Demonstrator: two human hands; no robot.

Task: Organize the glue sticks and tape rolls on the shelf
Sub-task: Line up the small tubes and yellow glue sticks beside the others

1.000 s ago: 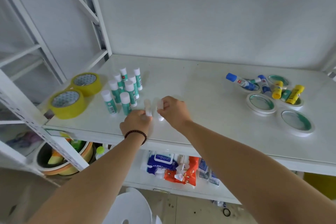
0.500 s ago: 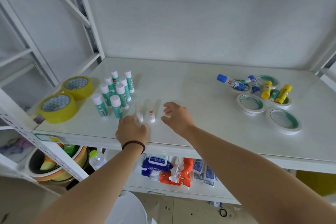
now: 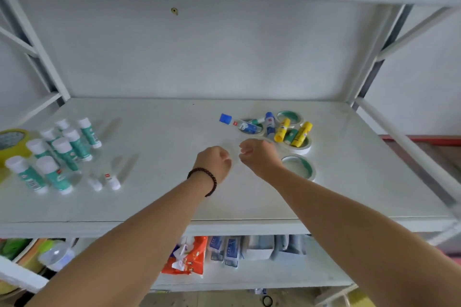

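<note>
At the far nine o'clock edge of the white metal shelf board (image 3: 174,194), part of a wide yellow tape roll (image 3: 11,141) is seen, cut off by the frame. Just beside it, toward three o'clock, a cluster of upright teal glue sticks with white caps (image 3: 58,154) is grouped, and at the cluster's four o'clock two small white glue sticks (image 3: 104,180) are stood side by side, one marked with a red label.

Near the middle of the board, the left hand (image 3: 214,163), worn with a dark beaded bracelet (image 3: 203,179) at the wrist, is held loosely curled above the surface; whether anything is pinched in it cannot be told. Just beside it, at three o'clock, the right hand (image 3: 259,156) is likewise curled with fingers bent inward, and its grip cannot be told either; a white tape ring is partly hidden under it.

At the hands' one o'clock, a loose pile is found: a clear glue bottle with a blue cap (image 3: 238,123), lying on its side, a second blue-capped tube (image 3: 269,124), and two yellow glue sticks (image 3: 293,131) are laid across several flat white tape rolls with green cores (image 3: 290,117). Another white tape roll (image 3: 299,167) is lain flat at the right hand's four o'clock, apart from the pile.

Below the board, blurred red and blue packets (image 3: 199,254) are seen on a lower shelf.
</note>
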